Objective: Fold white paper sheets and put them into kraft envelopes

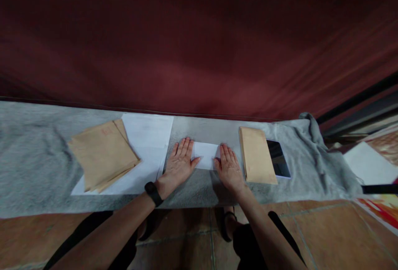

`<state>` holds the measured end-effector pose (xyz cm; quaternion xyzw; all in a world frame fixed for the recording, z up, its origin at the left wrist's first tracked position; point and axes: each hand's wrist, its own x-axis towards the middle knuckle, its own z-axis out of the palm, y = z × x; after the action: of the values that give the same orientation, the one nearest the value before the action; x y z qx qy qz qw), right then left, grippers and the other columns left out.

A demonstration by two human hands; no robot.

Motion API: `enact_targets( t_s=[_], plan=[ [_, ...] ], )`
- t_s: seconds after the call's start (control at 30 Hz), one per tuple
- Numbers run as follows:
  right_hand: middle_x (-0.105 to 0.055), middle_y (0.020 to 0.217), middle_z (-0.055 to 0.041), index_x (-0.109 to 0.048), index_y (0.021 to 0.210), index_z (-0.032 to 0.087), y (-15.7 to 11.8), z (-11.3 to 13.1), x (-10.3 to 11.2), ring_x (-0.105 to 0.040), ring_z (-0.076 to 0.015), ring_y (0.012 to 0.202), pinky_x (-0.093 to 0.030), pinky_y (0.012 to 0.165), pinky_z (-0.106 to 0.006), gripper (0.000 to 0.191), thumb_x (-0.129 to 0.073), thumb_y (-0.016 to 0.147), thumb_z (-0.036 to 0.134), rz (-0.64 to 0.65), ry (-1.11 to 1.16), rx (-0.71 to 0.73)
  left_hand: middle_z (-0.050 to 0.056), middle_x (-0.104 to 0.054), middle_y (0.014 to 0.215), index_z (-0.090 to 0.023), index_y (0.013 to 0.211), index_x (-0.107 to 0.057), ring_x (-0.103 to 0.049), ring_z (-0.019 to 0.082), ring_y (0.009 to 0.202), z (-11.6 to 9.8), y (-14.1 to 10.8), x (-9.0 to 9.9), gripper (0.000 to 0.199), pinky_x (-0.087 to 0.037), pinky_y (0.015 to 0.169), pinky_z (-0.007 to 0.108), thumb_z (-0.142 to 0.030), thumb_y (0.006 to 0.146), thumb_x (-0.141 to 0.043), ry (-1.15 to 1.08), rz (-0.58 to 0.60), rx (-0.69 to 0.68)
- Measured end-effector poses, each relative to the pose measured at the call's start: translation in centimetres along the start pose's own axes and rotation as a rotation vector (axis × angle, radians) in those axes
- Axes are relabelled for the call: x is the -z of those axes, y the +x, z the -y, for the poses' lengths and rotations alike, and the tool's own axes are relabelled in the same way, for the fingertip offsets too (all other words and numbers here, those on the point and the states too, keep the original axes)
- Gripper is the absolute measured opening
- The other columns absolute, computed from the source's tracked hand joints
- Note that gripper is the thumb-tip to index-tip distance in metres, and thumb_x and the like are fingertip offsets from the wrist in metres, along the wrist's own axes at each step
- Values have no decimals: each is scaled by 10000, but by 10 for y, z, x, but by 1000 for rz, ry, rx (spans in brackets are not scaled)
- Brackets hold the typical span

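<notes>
A small folded white paper (205, 156) lies flat on the grey cloth between my two hands. My left hand (180, 161) rests palm down over its left end, fingers stretched out and thumb on the paper. Over the right end lies my right hand (229, 166), also flat with its fingers extended. Left of my hands are large white sheets (149, 137), partly covered by a fanned pile of brown envelopes (107, 154). To the right, a neater stack of brown envelopes (258, 156) partly overlaps a dark-screened device (278, 159).
The grey cloth (192, 195) covers a long, narrow surface, bunched at its right end. A dark red curtain-like sheet (174, 54) rises behind it. At the far right are a white object (371, 164) and dark bars. Tiled floor (336, 228) shows below.
</notes>
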<state>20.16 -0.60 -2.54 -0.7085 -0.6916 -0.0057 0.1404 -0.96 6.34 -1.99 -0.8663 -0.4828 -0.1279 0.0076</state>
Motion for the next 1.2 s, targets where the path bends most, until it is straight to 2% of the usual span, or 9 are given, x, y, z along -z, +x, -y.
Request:
enact_targets(
  t_s=[0.23, 0.37, 0.6, 0.9, 1.03, 1.2],
  plan=[
    [-314, 1634, -142, -351, 1555, 97, -1, 12, 8, -278, -269, 1519, -292, 1227, -483, 593, -369, 1044, 397, 85, 100, 194, 146, -332, 1628, -104, 1527, -392, -252, 275, 1529, -2, 2, 10, 576, -192, 1259, 473, -375, 1019, -369, -9, 0, -142],
    [-334, 1626, -134, -320, 1570, 120, -5, 24, 5, -295, -245, 1513, -285, 1233, -474, 584, -328, 1061, 406, 99, 114, 242, 141, -342, 1624, -95, 1515, -408, -267, 258, 1524, -5, 1, 11, 538, -198, 1263, 458, -307, 1025, -345, -38, 16, -194],
    [-328, 1626, -146, -336, 1563, 110, -9, 31, -2, -287, -249, 1516, -263, 1238, -462, 584, -325, 1068, 420, 62, 43, 204, 112, -335, 1633, -168, 1533, -393, -241, 260, 1533, -7, -10, 7, 526, -171, 1264, 478, -323, 1032, -363, -77, 73, -256],
    [-318, 1630, -152, -317, 1569, 105, -7, 14, -3, -300, -283, 1507, -269, 1221, -484, 597, -359, 1061, 416, 37, 3, 180, 115, -343, 1630, -194, 1539, -379, -253, 262, 1529, -5, -12, 8, 593, -160, 1259, 495, -495, 1028, -390, -59, 46, -246],
    [-336, 1623, -151, -325, 1565, 99, -4, 9, -1, -330, -293, 1491, -278, 1216, -491, 598, -362, 1057, 413, 45, 5, 147, 137, -352, 1622, -175, 1525, -399, -279, 275, 1520, -3, -11, 12, 593, -183, 1250, 506, -492, 1023, -409, -53, 73, -262],
    [-372, 1611, -124, -340, 1565, 144, 0, 1, 2, -339, -272, 1489, -293, 1213, -484, 575, -367, 1051, 401, 63, 40, 125, 175, -410, 1582, -125, 1478, -446, -349, 293, 1486, 1, -8, 16, 568, -246, 1225, 509, -440, 1007, -470, -24, 168, -304]
  ],
)
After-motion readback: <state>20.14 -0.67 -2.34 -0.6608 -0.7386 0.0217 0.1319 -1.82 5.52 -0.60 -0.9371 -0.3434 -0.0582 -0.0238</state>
